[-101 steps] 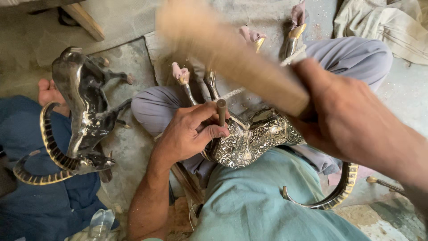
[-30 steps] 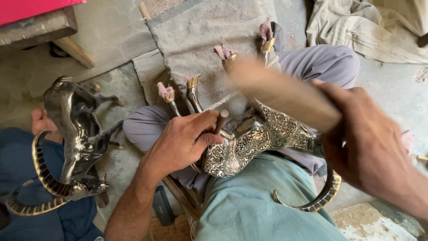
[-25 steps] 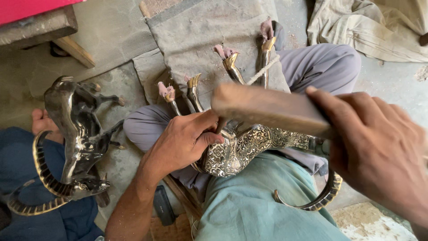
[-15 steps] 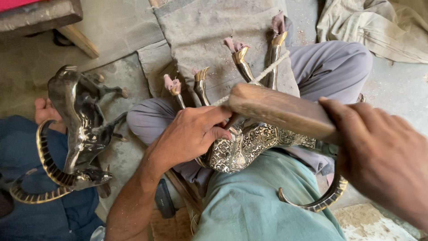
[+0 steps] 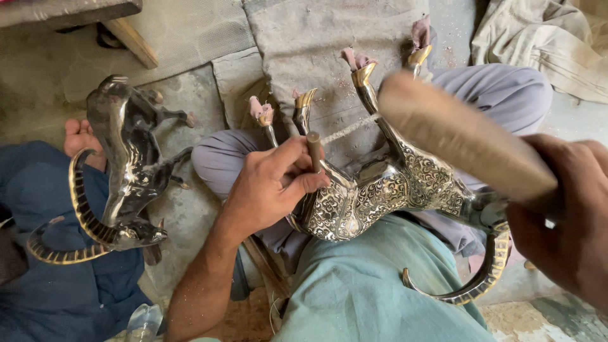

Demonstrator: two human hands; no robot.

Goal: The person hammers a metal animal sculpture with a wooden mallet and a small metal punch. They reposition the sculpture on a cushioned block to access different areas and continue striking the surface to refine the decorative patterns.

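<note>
Head view: left hand point(image 5: 269, 190) clamped on punch point(image 5: 314, 151), right hand point(image 5: 570, 221) gripping wooden mallet point(image 5: 462, 136)

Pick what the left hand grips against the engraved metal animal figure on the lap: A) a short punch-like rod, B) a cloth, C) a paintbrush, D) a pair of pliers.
A: the left hand pinches a short rod upright against the engraved figure.
</note>
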